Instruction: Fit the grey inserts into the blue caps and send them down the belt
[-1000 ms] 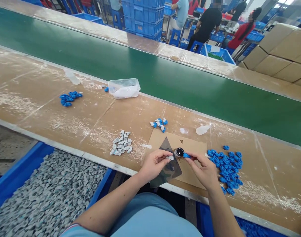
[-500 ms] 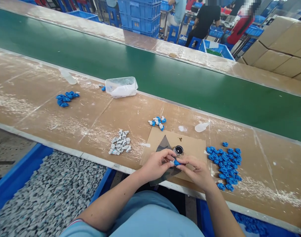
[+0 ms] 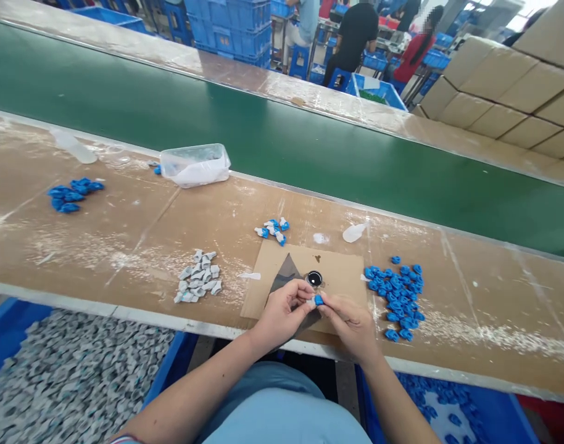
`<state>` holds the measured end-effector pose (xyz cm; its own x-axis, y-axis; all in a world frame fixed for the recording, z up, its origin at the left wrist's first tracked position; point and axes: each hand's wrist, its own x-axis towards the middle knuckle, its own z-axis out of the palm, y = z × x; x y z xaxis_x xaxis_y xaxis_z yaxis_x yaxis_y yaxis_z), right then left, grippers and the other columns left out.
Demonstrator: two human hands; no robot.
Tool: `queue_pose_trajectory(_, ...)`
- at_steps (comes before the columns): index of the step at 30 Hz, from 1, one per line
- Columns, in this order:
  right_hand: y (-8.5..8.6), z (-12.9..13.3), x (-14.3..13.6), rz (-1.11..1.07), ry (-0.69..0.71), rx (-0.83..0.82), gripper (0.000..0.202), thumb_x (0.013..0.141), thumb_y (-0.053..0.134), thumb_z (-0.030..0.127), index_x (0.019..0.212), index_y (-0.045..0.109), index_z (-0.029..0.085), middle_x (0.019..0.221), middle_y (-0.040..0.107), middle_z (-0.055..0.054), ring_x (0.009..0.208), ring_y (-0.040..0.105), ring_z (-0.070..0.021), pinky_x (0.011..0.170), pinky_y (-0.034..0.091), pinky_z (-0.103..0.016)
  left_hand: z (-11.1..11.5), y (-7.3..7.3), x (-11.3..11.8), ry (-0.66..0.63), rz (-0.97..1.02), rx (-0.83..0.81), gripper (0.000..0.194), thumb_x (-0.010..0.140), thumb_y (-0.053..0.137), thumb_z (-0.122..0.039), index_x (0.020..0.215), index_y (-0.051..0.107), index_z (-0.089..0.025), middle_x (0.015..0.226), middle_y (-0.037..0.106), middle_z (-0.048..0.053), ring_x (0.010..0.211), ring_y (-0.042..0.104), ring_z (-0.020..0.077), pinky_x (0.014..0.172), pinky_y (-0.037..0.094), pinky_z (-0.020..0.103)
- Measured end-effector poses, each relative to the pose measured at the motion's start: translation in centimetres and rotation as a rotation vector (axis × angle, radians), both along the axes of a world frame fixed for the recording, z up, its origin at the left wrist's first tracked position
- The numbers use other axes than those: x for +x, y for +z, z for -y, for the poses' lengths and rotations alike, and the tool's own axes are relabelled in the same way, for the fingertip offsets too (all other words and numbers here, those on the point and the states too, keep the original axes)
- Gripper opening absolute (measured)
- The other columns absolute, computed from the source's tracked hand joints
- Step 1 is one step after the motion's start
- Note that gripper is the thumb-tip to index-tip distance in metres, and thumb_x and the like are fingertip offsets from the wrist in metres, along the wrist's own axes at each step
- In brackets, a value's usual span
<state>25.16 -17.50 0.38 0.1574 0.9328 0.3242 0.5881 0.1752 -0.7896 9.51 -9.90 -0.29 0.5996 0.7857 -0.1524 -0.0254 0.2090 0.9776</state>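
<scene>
The fingers of our left hand [image 3: 278, 313] are pinched narrow on a pale piece [image 3: 310, 302], and those of our right hand [image 3: 353, 324] close on a blue piece [image 3: 318, 300]. In the head view, both pieces are now end to end, just above the dark sheet [image 3: 286, 271] and near the black-filled pot [image 3: 315, 279]; a second ago our hands held them apart. That makes them one pair between our hands, much like the blue-and-pale pieces [image 3: 273, 229] beyond the cardboard [image 3: 347, 265] on the surface [image 3: 138, 240]. Our view has also swung, bringing more of the blue bin [image 3: 497, 410] at lower right into sight.

Our fingertips cover most of the pale piece, so we cannot tell how far the two fit together. Our left hand hides part of the dark sheet, the blue bin is cut off by the frame, and we cannot make out what the pot holds beyond its dark colour.
</scene>
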Motion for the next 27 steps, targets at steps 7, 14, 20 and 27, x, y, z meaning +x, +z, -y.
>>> queue_pose_trajectory(7,0.9,0.7,0.3,-0.095,0.074,-0.078,0.015,0.083,0.064,0.024,0.092,0.075,0.027,0.077,0.075,-0.003,0.068,0.07,-0.0154,0.061,0.058,-0.025,-0.1,1.4,-0.8,-0.209,-0.081,0.079,0.017,0.078,0.059,-0.022,0.094,0.057,-0.018,0.076,0.066,0.001,0.072,0.063,0.0136,0.068,0.05,0.025)
queue_pose_trajectory(14,0.8,1.4,-0.2,-0.1,0.073,0.032,0.022,0.083,0.063,0.018,0.098,0.074,0.03,0.072,0.073,-0.001,0.064,0.068,-0.0133,0.057,0.055,-0.023,0.6,1.9,-0.9,-0.15,-0.024,-0.019,0.018,0.075,0.062,-0.02,0.093,0.058,-0.017,0.08,0.067,0.004,0.075,0.064,0.015,0.071,0.05,0.026)
queue_pose_trajectory(20,0.0,2.1,-0.7,-0.133,0.016,0.039,0.023,0.082,0.065,0.016,0.097,0.074,0.031,0.074,0.074,0.0,0.065,0.068,-0.0135,0.058,0.056,-0.023,1.2,1.4,-0.6,-0.17,0.07,-0.174,0.027,0.074,0.068,-0.026,0.097,0.057,-0.015,0.083,0.066,0.005,0.08,0.064,0.0148,0.077,0.05,0.027)
queue_pose_trajectory(27,0.6,1.7,2.4,0.086,-0.05,-0.008,0.018,0.087,0.058,0.028,0.096,0.073,0.027,0.089,0.075,-0.004,0.081,0.069,-0.018,0.072,0.056,-0.032,-1.0,1.5,-0.3,-0.097,-0.028,0.015,0.019,0.078,0.063,-0.026,0.094,0.06,-0.016,0.087,0.067,0.006,0.082,0.064,0.0155,0.076,0.052,0.029)
